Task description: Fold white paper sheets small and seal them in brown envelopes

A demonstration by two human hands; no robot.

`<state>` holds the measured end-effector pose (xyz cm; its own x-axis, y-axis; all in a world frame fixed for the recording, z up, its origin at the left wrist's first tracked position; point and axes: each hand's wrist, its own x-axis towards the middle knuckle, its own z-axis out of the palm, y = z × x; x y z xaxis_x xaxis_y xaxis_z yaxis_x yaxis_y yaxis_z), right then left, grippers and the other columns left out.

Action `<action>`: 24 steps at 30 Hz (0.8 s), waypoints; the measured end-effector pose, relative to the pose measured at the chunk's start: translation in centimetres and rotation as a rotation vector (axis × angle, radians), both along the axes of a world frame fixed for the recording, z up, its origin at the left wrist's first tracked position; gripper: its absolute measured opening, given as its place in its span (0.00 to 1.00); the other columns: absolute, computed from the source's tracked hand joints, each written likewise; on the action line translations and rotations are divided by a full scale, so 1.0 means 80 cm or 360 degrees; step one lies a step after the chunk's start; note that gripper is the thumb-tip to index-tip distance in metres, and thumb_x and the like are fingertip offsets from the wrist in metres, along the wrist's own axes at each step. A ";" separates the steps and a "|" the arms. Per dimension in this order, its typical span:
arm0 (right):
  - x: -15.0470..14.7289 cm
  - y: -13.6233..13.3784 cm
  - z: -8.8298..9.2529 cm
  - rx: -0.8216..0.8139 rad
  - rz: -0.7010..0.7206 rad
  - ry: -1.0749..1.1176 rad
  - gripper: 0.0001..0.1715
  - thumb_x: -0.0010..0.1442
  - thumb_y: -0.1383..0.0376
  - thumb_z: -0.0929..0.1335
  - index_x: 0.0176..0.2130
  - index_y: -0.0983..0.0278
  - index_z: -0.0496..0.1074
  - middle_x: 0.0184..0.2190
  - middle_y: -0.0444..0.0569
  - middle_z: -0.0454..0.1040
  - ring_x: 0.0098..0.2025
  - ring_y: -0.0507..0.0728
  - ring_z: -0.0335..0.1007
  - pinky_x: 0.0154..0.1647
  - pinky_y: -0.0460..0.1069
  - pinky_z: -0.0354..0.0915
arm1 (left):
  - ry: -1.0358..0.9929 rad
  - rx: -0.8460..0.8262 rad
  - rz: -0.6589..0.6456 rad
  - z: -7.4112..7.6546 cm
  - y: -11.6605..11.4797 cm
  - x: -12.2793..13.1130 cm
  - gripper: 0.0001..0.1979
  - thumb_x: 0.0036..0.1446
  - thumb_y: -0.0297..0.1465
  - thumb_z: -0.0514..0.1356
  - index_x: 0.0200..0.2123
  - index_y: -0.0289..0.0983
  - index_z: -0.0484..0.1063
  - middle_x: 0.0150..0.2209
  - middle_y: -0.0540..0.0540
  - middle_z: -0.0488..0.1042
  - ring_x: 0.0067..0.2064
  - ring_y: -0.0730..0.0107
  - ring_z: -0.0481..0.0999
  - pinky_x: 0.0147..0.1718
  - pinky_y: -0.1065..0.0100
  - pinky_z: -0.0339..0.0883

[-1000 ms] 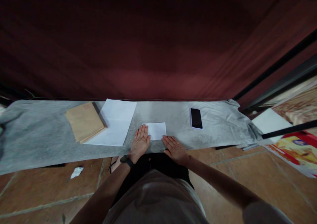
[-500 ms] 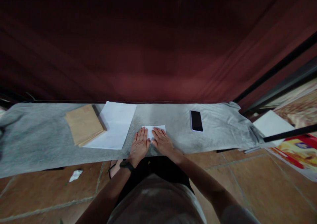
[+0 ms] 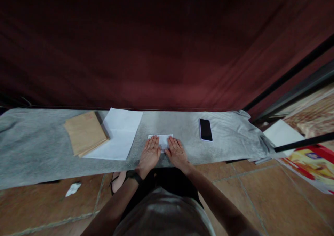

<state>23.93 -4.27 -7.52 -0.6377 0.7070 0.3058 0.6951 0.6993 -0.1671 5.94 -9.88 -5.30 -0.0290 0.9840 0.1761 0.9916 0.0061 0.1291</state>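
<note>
A small folded white paper (image 3: 163, 142) lies on the grey cloth in front of me. My left hand (image 3: 150, 152) rests flat over its left end, fingers stretched out and pointing away from me. Over the right end lies my right hand (image 3: 177, 153), also flat with its fingers extended. Between the two hands the middle of the paper shows; its ends are partly hidden under my fingers.
Larger white sheets (image 3: 122, 131) lie to the left, partly under a stack of brown envelopes (image 3: 86, 131). A phone (image 3: 206, 130) lies to the right on the grey cloth (image 3: 182, 119). A dark red curtain (image 3: 167, 72) hangs behind. A black bar (image 3: 302, 143) crosses at the right.
My right hand has slid to the right along the paper, so the gap between my hands is wider and more of the paper's middle shows. The whole view has shifted slightly.
</note>
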 end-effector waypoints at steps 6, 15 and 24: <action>0.000 0.000 0.001 -0.0010 -0.0010 -0.0017 0.36 0.72 0.56 0.60 0.71 0.71 0.52 0.70 0.59 0.58 0.71 0.61 0.54 0.72 0.60 0.50 | -0.0044 0.0005 0.0096 -0.013 0.015 -0.004 0.29 0.69 0.32 0.43 0.69 0.26 0.56 0.70 0.36 0.57 0.73 0.58 0.52 0.70 0.54 0.49; 0.001 -0.001 0.005 -0.0090 -0.0037 -0.0003 0.34 0.73 0.58 0.59 0.71 0.71 0.53 0.70 0.57 0.57 0.72 0.61 0.52 0.72 0.60 0.49 | -0.0050 0.0129 0.0041 -0.013 -0.031 -0.013 0.30 0.71 0.39 0.45 0.68 0.27 0.58 0.69 0.34 0.58 0.71 0.53 0.56 0.69 0.50 0.53; -0.065 0.011 0.032 -0.0347 0.0576 0.0020 0.28 0.76 0.60 0.53 0.68 0.65 0.60 0.70 0.50 0.59 0.72 0.54 0.52 0.73 0.56 0.51 | -0.0047 0.0212 -0.0251 -0.018 -0.073 -0.017 0.25 0.70 0.37 0.50 0.62 0.29 0.68 0.63 0.33 0.69 0.66 0.53 0.67 0.65 0.50 0.62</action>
